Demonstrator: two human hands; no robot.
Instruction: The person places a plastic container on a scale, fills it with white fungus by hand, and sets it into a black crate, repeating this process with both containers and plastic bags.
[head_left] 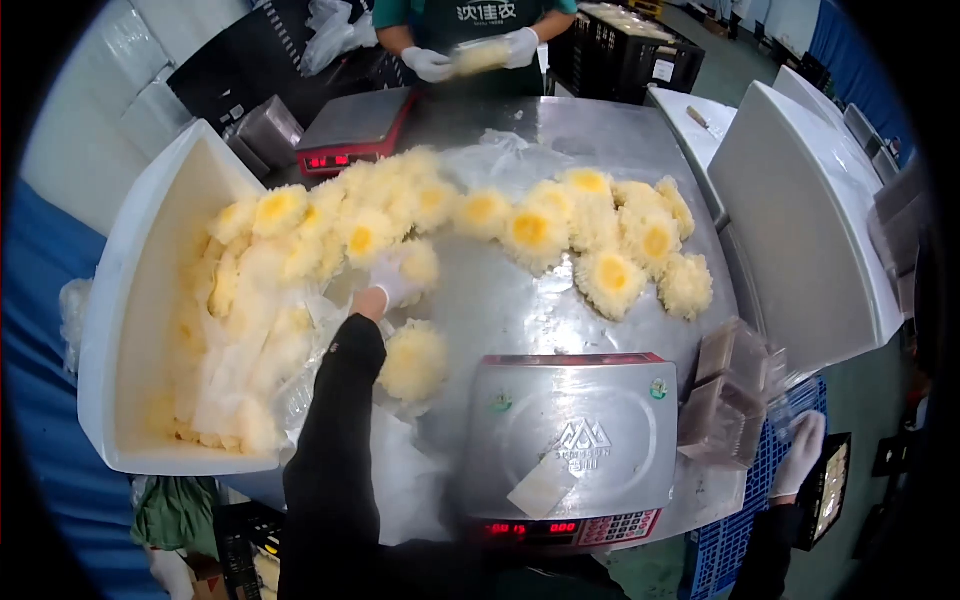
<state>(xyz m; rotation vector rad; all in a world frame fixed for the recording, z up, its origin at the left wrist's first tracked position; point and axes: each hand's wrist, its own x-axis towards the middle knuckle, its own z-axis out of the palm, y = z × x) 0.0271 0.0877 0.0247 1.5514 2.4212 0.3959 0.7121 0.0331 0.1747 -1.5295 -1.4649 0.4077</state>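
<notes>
My left hand (pixel 393 281), in a white glove, closes on a pale yellow, frilly snow fungus (pixel 419 265) above the metal table. Another snow fungus (pixel 414 360) lies just below it, beside my sleeve. More snow fungus heads with yellow centres (pixel 535 229) spread across the table and spill from a white foam box (pixel 133 330) on the left. At the far right, my right hand (pixel 798 455), also gloved, has its fingers closed at a clear plastic box (pixel 790 402), whose outline is faint. Stacked clear plastic boxes (pixel 722 420) stand next to it on the table corner.
A scale (pixel 625 440) with a lit red display sits at the near edge. A second scale (pixel 355 125) stands at the back left. Across the table (pixel 570 125), a co-worker's gloved hands (pixel 522 47) hold a filled pack. Another white foam box (pixel 800 220) rises on the right.
</notes>
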